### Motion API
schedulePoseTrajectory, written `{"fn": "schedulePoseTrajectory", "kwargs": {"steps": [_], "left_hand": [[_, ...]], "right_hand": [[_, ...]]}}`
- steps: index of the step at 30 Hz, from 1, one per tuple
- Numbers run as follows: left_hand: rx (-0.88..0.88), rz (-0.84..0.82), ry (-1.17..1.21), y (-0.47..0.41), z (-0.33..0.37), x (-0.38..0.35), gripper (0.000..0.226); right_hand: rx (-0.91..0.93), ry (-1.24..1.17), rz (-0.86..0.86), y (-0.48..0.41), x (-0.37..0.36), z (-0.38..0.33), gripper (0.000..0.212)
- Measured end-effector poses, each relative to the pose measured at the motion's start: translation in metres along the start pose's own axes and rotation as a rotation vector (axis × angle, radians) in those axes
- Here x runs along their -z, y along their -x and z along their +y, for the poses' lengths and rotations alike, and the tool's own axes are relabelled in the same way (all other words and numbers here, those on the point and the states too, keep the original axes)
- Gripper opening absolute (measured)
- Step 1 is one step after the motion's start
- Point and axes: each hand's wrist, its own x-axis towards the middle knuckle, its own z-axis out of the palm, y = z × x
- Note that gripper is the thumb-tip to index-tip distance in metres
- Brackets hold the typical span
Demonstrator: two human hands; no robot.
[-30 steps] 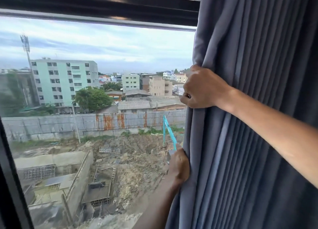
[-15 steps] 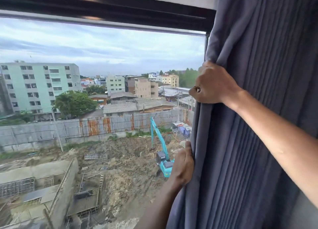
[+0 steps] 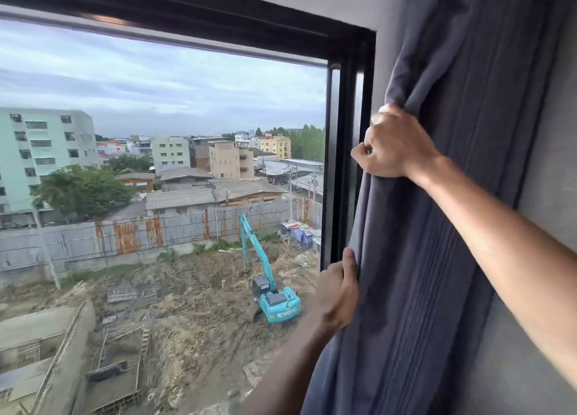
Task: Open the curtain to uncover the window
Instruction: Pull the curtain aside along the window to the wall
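Left hand (image 3: 335, 293), lower centre: grip closed on curtain (image 3: 437, 227) edge. Right hand (image 3: 395, 146), upper right: fist clamped on bunched folds. Curtain gathered at right of frame, beside black window frame (image 3: 349, 133). Beyond glass: teal excavator (image 3: 274, 302).

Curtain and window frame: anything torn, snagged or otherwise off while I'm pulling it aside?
Nothing stands out. The curtain hangs bunched in even folds, gripped at its edge by the right hand above and the left hand below. The window frame and glass look intact, with no visible tear or snag.
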Motion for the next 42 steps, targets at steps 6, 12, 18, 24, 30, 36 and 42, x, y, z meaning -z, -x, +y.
{"fn": "schedulePoseTrajectory", "kwargs": {"steps": [6, 12, 18, 24, 30, 36, 42], "left_hand": [[-0.025, -0.002, 0.013, -0.004, 0.017, -0.021, 0.057], [0.071, -0.051, 0.045, -0.012, 0.035, -0.042, 0.062], [0.112, -0.067, 0.047, -0.02, 0.044, -0.061, 0.072], [0.165, -0.07, 0.043, -0.025, 0.045, -0.072, 0.065], [0.156, -0.085, 0.062, -0.024, 0.039, -0.063, 0.065], [0.189, -0.142, 0.071, -0.012, 0.035, -0.047, 0.066], [0.201, -0.233, 0.075, 0.004, 0.033, -0.035, 0.059]], "right_hand": [[-0.038, 0.002, 0.074, 0.005, -0.01, 0.033, 0.043], [-0.067, 0.029, 0.103, 0.01, -0.015, 0.061, 0.042], [-0.074, 0.015, 0.159, 0.013, -0.02, 0.078, 0.04], [-0.047, 0.007, 0.196, 0.014, -0.029, 0.087, 0.039], [-0.053, -0.003, 0.201, 0.014, -0.032, 0.078, 0.039], [-0.067, -0.018, 0.182, 0.017, -0.029, 0.067, 0.042], [-0.099, 0.042, 0.119, 0.026, -0.022, 0.054, 0.042]]}}
